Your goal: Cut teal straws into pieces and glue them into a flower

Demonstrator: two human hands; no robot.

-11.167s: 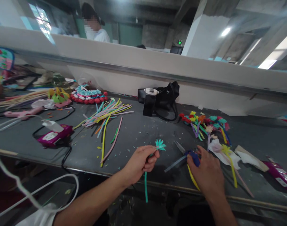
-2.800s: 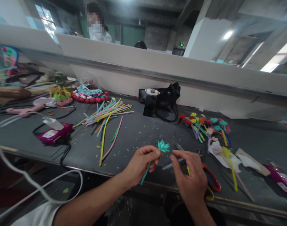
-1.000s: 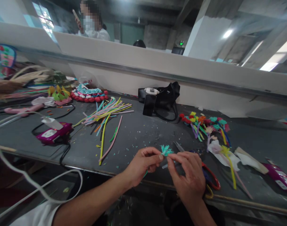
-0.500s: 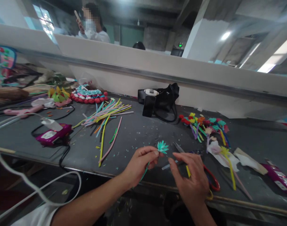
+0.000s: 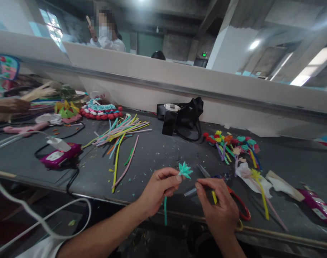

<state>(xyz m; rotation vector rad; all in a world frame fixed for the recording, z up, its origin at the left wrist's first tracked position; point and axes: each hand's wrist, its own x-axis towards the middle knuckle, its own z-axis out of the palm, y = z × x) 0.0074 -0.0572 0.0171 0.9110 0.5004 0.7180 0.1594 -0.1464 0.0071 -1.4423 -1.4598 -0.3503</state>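
Note:
My left hand (image 5: 158,189) pinches a teal pipe-cleaner flower (image 5: 184,170) just under its head, the green stem (image 5: 165,212) hanging down past the table edge. My right hand (image 5: 219,208) hovers a little to the right of the flower, fingers curled, thumb and forefinger close together with nothing visible in them. Scissors (image 5: 233,200) with red and yellow handles lie on the table beneath my right hand. A pile of finished colourful flowers (image 5: 233,145) lies further right.
Loose pipe cleaners (image 5: 120,134) fan out at centre left. A magenta glue gun (image 5: 58,156) with black cord sits left, another (image 5: 316,206) at far right. A black bag (image 5: 183,116) stands by the white partition (image 5: 179,80). A person stands behind the partition.
The flower's stem has swung from slanted to hanging straight down. My right hand has drawn its fingers in and stays just clear of the flower head.

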